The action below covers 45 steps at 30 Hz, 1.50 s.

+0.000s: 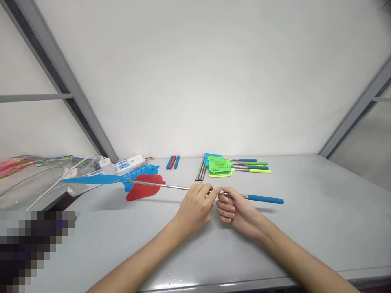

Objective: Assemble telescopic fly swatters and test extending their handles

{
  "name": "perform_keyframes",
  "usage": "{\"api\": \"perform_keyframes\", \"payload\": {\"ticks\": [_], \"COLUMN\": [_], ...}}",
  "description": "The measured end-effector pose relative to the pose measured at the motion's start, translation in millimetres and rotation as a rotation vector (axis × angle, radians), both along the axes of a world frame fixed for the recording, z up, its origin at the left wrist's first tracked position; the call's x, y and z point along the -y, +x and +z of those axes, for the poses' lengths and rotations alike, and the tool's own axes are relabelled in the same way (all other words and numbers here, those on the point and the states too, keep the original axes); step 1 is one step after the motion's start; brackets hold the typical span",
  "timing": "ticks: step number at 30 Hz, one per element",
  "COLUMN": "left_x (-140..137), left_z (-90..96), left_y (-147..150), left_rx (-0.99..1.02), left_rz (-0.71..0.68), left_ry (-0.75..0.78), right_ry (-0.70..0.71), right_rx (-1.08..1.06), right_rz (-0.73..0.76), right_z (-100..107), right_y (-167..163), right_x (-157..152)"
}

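Observation:
A fly swatter (174,186) with a blue head, a thin metal rod and a blue grip is held level above the table. My left hand (198,203) is closed on its metal rod, knuckles up. Right beside it, my right hand (233,207) wraps the rod near the blue grip, its fingers curled. The swatter's head points left, seen almost edge-on. Below the rod lies a red swatter head (145,187), partly over a blue swatter head (142,171).
Several assembled swatters (220,164) are stacked at the back, beside metal tubes (200,169). Loose coloured grips (173,162) lie left of them. A white power strip (130,163) with cables stands at the left on the grey table (305,236). A wall closes the back.

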<state>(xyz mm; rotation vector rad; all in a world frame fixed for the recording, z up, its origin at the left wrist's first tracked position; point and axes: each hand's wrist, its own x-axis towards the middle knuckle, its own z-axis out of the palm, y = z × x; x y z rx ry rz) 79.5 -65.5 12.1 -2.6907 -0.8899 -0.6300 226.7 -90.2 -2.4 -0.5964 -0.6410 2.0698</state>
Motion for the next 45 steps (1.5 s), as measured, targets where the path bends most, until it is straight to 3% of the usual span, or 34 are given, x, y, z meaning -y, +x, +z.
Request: {"api": "perform_keyframes", "payload": {"ticks": [11, 19, 28, 45], "left_x": [-8.4, -12.8, -19.5, -26.8], "left_z": [-3.2, 1.6, 12.3, 17.8], "left_y": [-5.3, -6.1, -8.6, -17.9], "left_rx": [0.122, 0.180, 0.166, 0.162], "left_rz": [0.025, -0.034, -0.102, -0.120], "left_ry": [0.320, 0.484, 0.508, 0.572], "right_ry": [0.097, 0.199, 0.295, 0.331], "right_rx": [0.126, 0.211, 0.291, 0.363], "right_rz": [0.043, -0.028, -0.110, -0.152], "right_z": [3.8, 9.0, 19.2, 21.4], "right_y": [-7.0, -7.7, -9.0, -8.4], "right_x": [5.5, 7.9, 10.5, 10.6]}}
